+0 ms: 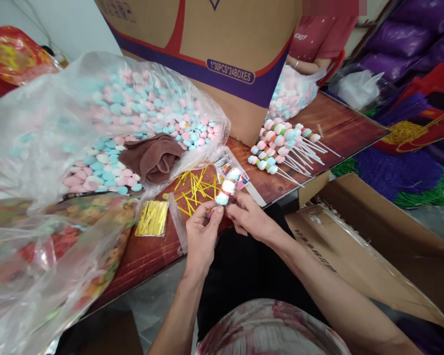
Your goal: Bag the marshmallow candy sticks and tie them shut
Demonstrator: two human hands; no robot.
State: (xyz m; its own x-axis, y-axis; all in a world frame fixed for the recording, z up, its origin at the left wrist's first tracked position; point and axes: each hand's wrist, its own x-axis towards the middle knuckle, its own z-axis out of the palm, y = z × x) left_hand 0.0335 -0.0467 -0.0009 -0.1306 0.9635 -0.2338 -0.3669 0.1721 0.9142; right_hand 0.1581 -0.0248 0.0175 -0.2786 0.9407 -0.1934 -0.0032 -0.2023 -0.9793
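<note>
A marshmallow skewer [228, 187], banded in white, blue and orange, stands tilted between my hands over the table's front edge. It looks wrapped in a clear bag. My left hand [203, 231] pinches its lower end between thumb and fingers. Close against the other side of that end, my right hand [250, 217] has its fingers curled together; what they grip is hidden. Loose gold twist ties [194, 190] lie scattered just beyond my left hand. A packet of gold twist ties [151, 218] sits to their left. Behind the skewer lies a printed clear wrapper [225, 160].
Finished-looking marshmallow skewers [277, 140] are piled at the right. A large clear bag of marshmallows [133, 98] fills the left, with a brown cloth [151, 158] on it. A tall carton [225, 44] stands behind; an open carton [340, 256] is lower right. Another person [321, 42] sits beyond.
</note>
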